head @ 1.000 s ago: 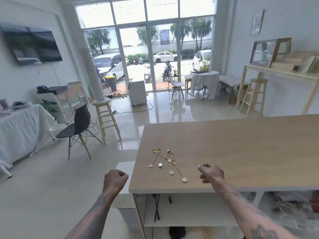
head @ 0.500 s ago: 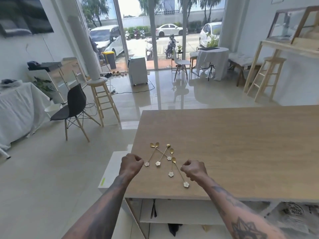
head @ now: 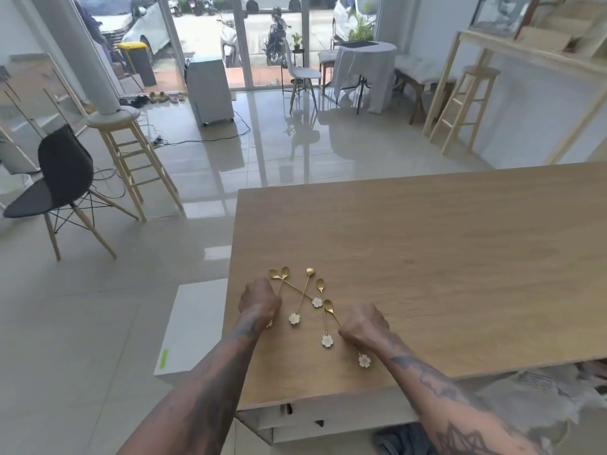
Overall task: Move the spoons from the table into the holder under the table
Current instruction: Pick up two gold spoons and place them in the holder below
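Curling fists (head: 259, 300) over spoons (head: 303, 295)

Glossy pale tile floor (head: 98, 323), daylight through glass doors (head: 243, 41). Black shell chair (head: 59, 178) and wooden stool (head: 131, 149) far left; cloth-draped round table (head: 364, 70) beyond.

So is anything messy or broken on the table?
Nothing looks broken or spilled. The small gold spoons with white flower ends lie jumbled near the front left of the light wooden table, some handles crossing. The left hand and right hand are at the pile.
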Demonstrator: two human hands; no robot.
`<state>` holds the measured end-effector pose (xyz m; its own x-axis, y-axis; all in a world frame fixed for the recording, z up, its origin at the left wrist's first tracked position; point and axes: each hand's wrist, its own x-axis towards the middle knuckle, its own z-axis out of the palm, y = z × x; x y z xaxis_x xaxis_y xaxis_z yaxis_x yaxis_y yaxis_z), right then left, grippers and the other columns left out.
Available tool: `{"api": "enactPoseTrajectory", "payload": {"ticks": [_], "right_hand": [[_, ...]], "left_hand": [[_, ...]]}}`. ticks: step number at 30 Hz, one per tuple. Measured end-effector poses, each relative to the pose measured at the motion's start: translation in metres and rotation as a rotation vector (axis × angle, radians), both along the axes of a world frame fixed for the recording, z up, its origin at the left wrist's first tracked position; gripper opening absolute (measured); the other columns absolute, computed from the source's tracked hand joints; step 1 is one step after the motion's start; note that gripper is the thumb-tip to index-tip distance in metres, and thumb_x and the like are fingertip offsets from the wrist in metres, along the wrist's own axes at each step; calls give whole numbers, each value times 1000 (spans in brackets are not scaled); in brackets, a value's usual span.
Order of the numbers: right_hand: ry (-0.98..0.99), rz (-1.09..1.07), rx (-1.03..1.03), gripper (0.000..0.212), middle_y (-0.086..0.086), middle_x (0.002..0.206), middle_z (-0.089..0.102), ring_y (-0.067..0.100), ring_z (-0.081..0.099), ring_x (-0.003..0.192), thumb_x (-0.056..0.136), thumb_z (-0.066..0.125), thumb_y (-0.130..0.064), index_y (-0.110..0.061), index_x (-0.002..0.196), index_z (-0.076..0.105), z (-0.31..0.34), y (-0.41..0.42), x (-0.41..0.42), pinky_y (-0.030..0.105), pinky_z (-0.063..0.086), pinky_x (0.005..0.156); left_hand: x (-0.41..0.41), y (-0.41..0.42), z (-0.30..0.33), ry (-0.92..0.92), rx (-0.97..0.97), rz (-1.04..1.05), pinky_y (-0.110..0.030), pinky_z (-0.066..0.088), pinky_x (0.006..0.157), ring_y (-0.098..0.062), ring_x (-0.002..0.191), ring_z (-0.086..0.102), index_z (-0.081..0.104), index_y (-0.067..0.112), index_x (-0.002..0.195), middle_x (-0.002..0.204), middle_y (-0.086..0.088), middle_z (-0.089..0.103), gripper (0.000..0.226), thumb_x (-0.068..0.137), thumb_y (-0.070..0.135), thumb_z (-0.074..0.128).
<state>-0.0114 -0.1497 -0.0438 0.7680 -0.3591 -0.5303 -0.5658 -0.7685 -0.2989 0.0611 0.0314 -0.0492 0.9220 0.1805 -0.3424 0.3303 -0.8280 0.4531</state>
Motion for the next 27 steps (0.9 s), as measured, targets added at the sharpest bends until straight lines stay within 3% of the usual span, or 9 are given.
{"api": "enactPoseTrajectory", "payload": {"ticks": [3, 7, 10, 13, 16, 22, 27], "right_hand": [[-7, -52, 63, 21, 13, 111, 73, 31, 70, 105, 84, 62, -18, -6, 97, 73, 2, -1, -2, 27, 44, 69], [-75, -70, 120, 19, 12, 82, 71, 28, 74, 82, 83, 63, -22, -12, 67, 65, 14, -4, -3, 31, 60, 73], [-146, -81, 164, 23, 14, 74, 76, 25, 71, 63, 84, 64, -21, -6, 68, 71, 32, -8, -5, 38, 65, 76], [-240, -96, 214, 22, 18, 80, 78, 30, 78, 72, 82, 63, -21, -4, 71, 72, 61, -13, -8, 39, 65, 75], [-337, -115, 272, 25, 20, 81, 79, 32, 78, 75, 81, 66, -21, 1, 76, 75, 92, -18, -17, 39, 65, 75], [-479, -103, 368, 26, 23, 81, 78, 34, 78, 76, 79, 67, -17, 7, 85, 78, 142, -33, -69, 41, 65, 77], [-536, -60, 421, 26, 23, 78, 77, 36, 77, 73, 79, 68, -14, 9, 88, 76, 156, -49, -143, 43, 65, 75]], "left_hand": [[4, 2, -1, 19, -38, -19, -40, 59, 85, -35, 106, 73, 74, 2, 102, 112, -18, 75, 22, 90, 17, 64], [-3, 8, 2, 7, -136, 2, -40, 59, 73, -34, 96, 76, 77, -4, 92, 101, -21, 78, 26, 85, 20, 69], [-13, 10, 14, -31, -173, 19, -30, 48, 61, -25, 68, 67, 71, 6, 67, 82, -18, 78, 20, 82, 19, 67], [-23, 9, 38, -104, -234, 46, -30, 50, 62, -24, 63, 61, 67, 8, 59, 63, -11, 67, 25, 82, 18, 67], [-41, 7, 68, -195, -273, 48, -35, 58, 71, -23, 66, 64, 75, 5, 66, 65, -8, 68, 23, 84, 20, 71], [-110, -3, 118, -340, -308, 92, -41, 63, 84, -33, 86, 77, 79, 3, 75, 86, -21, 79, 20, 85, 19, 72], [-196, -19, 128, -416, -327, 120, -42, 63, 84, -29, 83, 78, 81, 3, 80, 87, -20, 80, 19, 87, 19, 73]]}}
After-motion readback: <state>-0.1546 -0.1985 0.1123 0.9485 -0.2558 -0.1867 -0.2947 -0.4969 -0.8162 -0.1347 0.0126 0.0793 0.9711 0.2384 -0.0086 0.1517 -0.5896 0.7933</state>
